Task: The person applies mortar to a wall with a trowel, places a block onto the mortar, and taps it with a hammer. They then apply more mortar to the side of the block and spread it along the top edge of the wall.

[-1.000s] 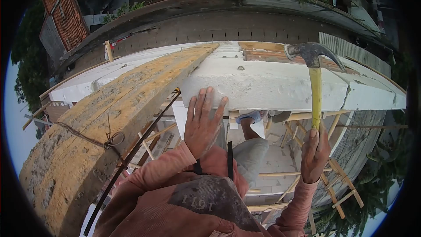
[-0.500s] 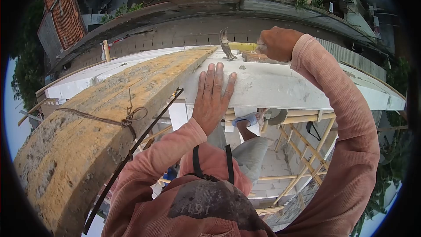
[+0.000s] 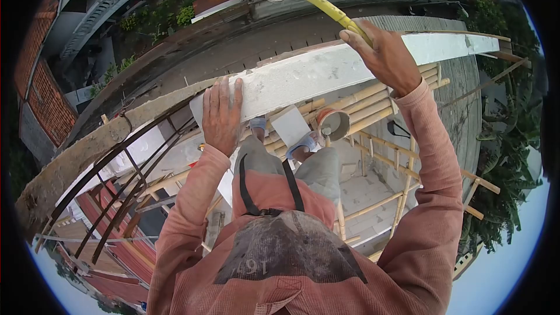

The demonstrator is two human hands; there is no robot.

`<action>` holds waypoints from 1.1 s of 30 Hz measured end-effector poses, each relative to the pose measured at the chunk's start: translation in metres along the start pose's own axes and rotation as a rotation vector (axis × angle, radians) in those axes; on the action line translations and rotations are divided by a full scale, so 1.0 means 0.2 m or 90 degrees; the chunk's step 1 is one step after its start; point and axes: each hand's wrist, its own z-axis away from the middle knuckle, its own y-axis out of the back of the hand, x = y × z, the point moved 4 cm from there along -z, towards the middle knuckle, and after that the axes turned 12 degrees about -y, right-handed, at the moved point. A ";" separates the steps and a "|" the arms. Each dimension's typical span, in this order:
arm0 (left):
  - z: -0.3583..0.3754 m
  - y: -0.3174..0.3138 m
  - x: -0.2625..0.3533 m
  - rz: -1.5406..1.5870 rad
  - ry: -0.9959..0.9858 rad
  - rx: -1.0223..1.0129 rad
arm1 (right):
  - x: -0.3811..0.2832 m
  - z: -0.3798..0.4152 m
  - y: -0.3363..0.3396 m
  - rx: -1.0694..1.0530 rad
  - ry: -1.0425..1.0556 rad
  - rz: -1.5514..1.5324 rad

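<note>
My right hand (image 3: 382, 55) is closed round the yellow handle of a claw hammer (image 3: 321, 4), raised above the wall with its metal head at the top of the view. Flat against the near face of the white block wall (image 3: 309, 79) lies my left hand (image 3: 221, 114), fingers stretched out towards the top edge. Just left of that hand, a long wooden board (image 3: 111, 137) crusted with mortar runs along the wall. Thin dark steel rods (image 3: 125, 166) stick out below the board.
Under me are bamboo scaffold poles (image 3: 364, 102), where my sandalled feet stand. A bucket (image 3: 333, 123) sits near my right foot, beside a white block piece (image 3: 290, 127). Beyond the wall, the ground drops to a lower strip and tiled roofs (image 3: 52, 102).
The hammer has gone from low at the wall's top edge to raised high. My view has turned and pulled back, showing more scaffold and the bucket. My left hand stays flat on the block.
</note>
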 end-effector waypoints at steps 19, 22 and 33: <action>-0.11 0.09 -0.07 0.115 0.011 -0.076 | 0.42 0.74 -0.92 0.318 -0.158 -0.100; -0.10 0.08 -0.07 0.108 0.011 -0.052 | 0.30 0.61 -0.78 0.121 -0.256 -0.217; -0.13 0.10 -0.06 0.114 0.002 -0.074 | 0.26 0.74 -0.72 0.281 -0.160 -0.242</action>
